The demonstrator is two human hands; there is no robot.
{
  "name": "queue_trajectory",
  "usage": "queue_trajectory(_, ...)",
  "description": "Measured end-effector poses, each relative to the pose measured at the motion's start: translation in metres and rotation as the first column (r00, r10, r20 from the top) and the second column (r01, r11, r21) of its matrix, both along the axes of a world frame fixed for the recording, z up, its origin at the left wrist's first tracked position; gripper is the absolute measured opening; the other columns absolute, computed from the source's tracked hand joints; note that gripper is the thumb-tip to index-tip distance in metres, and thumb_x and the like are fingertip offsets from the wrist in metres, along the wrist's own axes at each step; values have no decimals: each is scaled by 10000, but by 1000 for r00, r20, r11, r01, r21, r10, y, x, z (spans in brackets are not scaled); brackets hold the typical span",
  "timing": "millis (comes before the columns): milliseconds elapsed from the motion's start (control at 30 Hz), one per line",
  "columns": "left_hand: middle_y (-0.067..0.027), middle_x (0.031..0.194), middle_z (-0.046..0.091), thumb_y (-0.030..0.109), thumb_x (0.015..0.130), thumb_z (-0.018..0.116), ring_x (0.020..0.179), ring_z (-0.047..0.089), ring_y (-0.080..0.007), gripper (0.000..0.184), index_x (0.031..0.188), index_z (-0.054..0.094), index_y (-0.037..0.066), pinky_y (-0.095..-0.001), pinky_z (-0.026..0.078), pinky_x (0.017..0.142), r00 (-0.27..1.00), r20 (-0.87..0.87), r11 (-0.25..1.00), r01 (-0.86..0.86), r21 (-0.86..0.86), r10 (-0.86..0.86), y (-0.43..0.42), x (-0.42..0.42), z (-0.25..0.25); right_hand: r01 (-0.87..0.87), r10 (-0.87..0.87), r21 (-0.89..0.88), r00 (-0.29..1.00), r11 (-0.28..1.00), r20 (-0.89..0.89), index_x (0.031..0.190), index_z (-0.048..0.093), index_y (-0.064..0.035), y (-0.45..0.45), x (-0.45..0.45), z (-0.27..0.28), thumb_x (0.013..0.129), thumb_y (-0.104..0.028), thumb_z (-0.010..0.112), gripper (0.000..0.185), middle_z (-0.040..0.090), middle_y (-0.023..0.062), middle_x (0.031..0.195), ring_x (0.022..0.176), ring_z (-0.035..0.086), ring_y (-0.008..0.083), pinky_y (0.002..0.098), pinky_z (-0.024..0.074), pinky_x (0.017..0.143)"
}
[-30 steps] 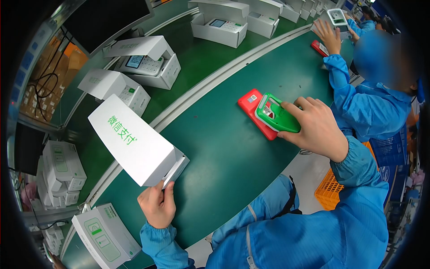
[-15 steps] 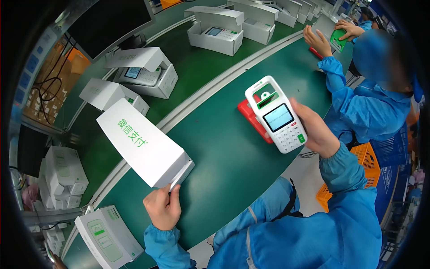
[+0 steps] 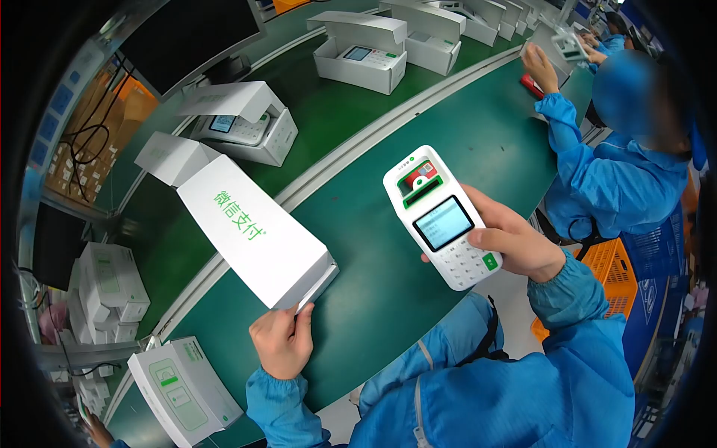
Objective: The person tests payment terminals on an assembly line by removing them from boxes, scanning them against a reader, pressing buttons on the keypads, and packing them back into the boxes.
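Observation:
My right hand (image 3: 515, 240) grips a white payment terminal (image 3: 448, 250) above the green worktable, the thumb resting on its keys beside the lit screen. A green-edged window pierces the terminal's top, and something red shows through it. Close to the table's front edge, my left hand (image 3: 282, 340) pinches the end flap of a white box (image 3: 258, 235) between thumb and fingers. Green Chinese characters run across that box's lid. The box lies slantwise on the table, its far end against another white box with a raised lid (image 3: 173, 158).
Along the green conveyor stand open boxes (image 3: 358, 71) with terminals inside. A closed box (image 3: 183, 392) lies at lower left, and stacked boxes (image 3: 112, 287) stand beyond it. At right a co-worker in blue (image 3: 597, 160) handles a device. Orange crates (image 3: 609, 276) sit below the table.
The terminal has come left and nearer to me, and my right thumb has moved onto its keys. Its screen content differs. My left hand and the lettered box have shifted slightly right.

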State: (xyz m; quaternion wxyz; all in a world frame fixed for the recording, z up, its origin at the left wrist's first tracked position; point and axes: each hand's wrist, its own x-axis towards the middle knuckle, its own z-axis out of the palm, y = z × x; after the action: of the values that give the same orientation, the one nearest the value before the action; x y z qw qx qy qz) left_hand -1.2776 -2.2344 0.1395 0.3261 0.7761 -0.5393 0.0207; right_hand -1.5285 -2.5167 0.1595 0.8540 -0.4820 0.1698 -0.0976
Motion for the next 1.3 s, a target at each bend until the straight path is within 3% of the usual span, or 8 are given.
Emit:
queue_trajectory(167,-137,582,589,58,843,833,490,588,-325,167,799,679,13,-424,438,483,1000,-26,999,-16,44,17,-22,-18,6,-254,202,-378,964,890,-173,1627,311,-7,5,-32,26,924,-129,757,840,578,132,1430,1321,531,198,345,442,1089)
queue_trajectory(300,-111,625,648,128,911,787,538,655,-285,121,949,734,26,-380,510,530,989,-52,983,142,113,-137,-46,-41,8,-566,641,-530,766,631,-53,1632,321,-44,37,-9,37,985,-185,723,775,578,241,1449,1258,628,427,442,509,1034)
queue_trajectory(400,-96,762,731,200,924,786,633,704,-252,224,1080,752,44,-372,557,623,835,-529,987,156,-34,-150,-39,-53,-24,-233,353,-566,929,791,111,1665,246,-60,79,37,37,1019,-128,635,757,583,310,1395,1188,642,458,465,511,988)
queue_trajectory(467,-95,886,762,241,893,809,733,743,-296,307,1142,752,70,-414,587,709,908,-397,991,132,-33,-134,-44,-51,-13,-188,203,-470,979,862,-19,1664,231,-12,84,64,52,1014,-54,584,741,558,325,1439,1243,633,404,427,470,1055)
queue_trajectory(567,-122,862,745,154,865,789,748,722,-361,255,1107,761,80,-443,587,696,975,-150,957,193,216,-163,-37,-45,0,203,-212,-946,966,252,150,1620,305,41,86,92,23,979,6,570,694,490,294,1427,1216,540,431,476,462,1040)
queue_trajectory(800,-73,740,688,-35,928,635,562,575,-118,182,1049,761,13,-269,452,554,938,-313,985,-169,-36,149,-31,-51,38,28,-105,-1000,994,9,27,1463,584,-43,66,87,27,903,-199,753,605,444,283,1539,1405,431,504,556,373,1154)
queue_trajectory(1000,-108,760,721,-60,905,627,564,625,-148,146,953,756,-12,-290,459,516,945,-274,963,-224,-152,177,-30,-35,23,-139,-194,-918,979,-371,-70,1490,581,-90,87,79,-6,849,-331,803,719,448,245,1578,1372,505,438,558,416,1121)
queue_trajectory(1300,-123,675,662,-9,945,617,521,604,-195,135,987,742,22,-316,445,510,965,-156,968,-227,-105,210,-73,-2,13,-141,-100,-985,983,102,-151,1463,559,3,42,124,6,898,-300,773,676,508,299,1448,1345,480,518,570,388,1119)
